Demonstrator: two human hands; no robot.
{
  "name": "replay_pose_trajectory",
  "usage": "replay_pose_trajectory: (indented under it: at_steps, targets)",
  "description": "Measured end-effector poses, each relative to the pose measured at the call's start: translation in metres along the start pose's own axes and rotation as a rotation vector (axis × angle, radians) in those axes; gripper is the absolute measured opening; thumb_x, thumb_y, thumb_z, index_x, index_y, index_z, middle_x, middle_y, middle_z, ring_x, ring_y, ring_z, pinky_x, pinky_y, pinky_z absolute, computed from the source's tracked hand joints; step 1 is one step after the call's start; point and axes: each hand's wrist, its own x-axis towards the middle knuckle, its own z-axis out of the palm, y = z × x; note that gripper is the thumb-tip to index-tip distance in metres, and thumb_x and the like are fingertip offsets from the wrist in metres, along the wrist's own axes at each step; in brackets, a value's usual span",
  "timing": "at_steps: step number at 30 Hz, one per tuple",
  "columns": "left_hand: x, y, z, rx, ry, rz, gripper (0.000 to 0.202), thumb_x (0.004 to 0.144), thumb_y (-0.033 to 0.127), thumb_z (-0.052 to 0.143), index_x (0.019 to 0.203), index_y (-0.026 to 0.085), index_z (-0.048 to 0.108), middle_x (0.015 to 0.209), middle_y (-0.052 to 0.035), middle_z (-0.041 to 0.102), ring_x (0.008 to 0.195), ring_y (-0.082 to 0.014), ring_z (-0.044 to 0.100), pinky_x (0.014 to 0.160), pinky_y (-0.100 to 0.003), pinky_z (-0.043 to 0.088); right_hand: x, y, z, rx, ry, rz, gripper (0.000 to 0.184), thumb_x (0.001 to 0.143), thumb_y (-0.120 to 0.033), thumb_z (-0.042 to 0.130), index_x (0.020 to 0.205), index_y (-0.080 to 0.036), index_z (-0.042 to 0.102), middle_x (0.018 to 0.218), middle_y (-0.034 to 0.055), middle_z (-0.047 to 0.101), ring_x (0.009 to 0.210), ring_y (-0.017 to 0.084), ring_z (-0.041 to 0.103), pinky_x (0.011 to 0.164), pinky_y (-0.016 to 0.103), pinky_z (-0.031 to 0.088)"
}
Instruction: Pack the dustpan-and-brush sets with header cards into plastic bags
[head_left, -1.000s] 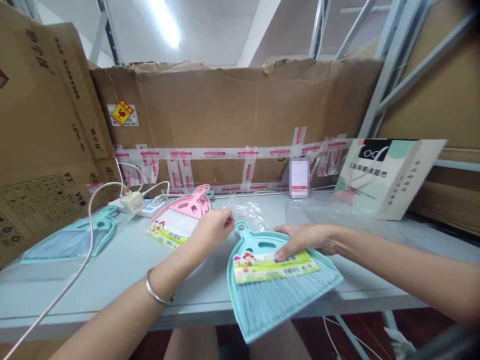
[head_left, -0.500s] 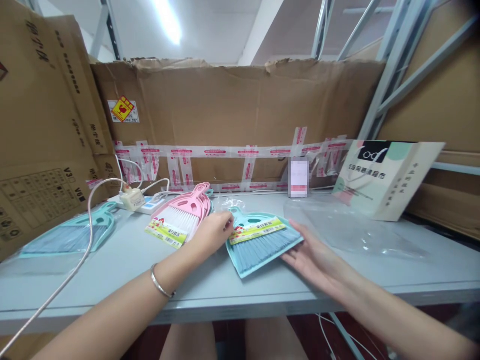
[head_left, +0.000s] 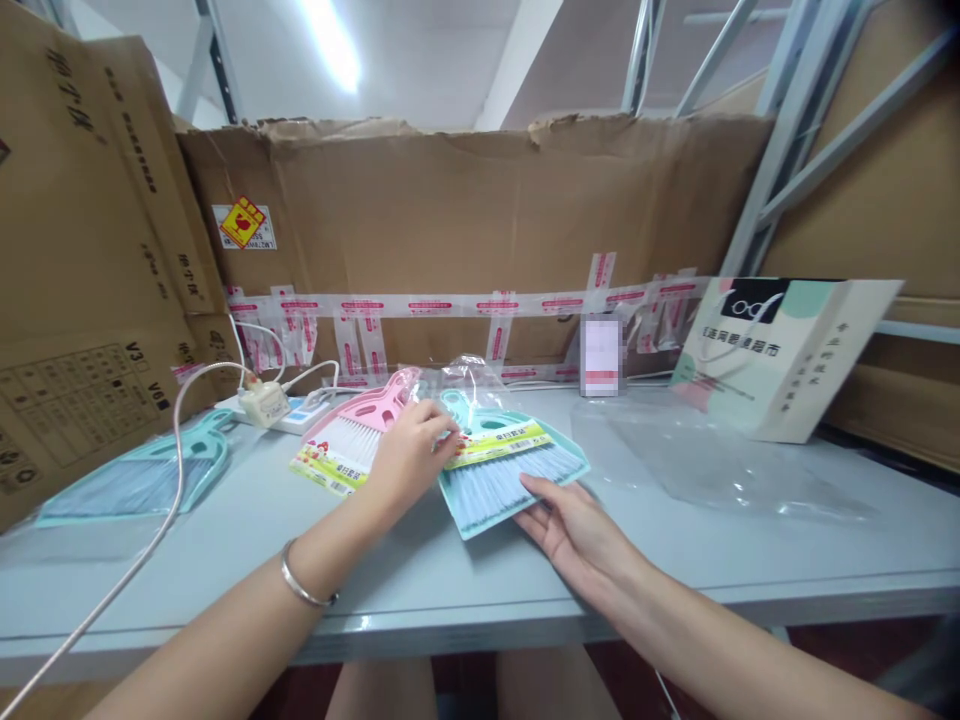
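Dustpan set (head_left: 491, 485) at mid-surface (head_left: 750, 540) seems partly bagged: far handle inside the clear bag (head_left: 471, 375), near end outside. Right hand (head_left: 574, 530) clamps that end; left hand (head_left: 415, 445) fingers seem pinched on the bag's edge. Left, 1 teal set (head_left: 135, 485) lies wrapped; the pink set (head_left: 367, 408) looks unwrapped.

We are holding our left forearm (head_left: 232, 635) and right forearm (head_left: 720, 640) slanting inward; our left hand (head_left: 415, 448) is holding its fingers (head_left: 436, 425) curled, back uppermost; our right hand (head_left: 581, 530) is gripping, thumb (head_left: 544, 488) above, fingers underneath.
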Motion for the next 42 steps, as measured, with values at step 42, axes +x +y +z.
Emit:
replay_pose_trajectory:
  at_steps: [42]
  targets:
    - [0.114,0.026,0.034,-0.266,-0.823,0.049,0.021,0.079,0.028,0.052,0.082,0.015,0.069,0.075,0.0003,0.069,0.069,-0.0126,0.059,0.061,-0.019,0.043,0.0,-0.008,-0.01,-0.102,-0.216,0.081,0.022,0.07,-0.01,0.066,0.091,-0.012,0.059,0.081,0.0072,0.071,0.067,0.016,0.068,0.063,0.024,0.057]
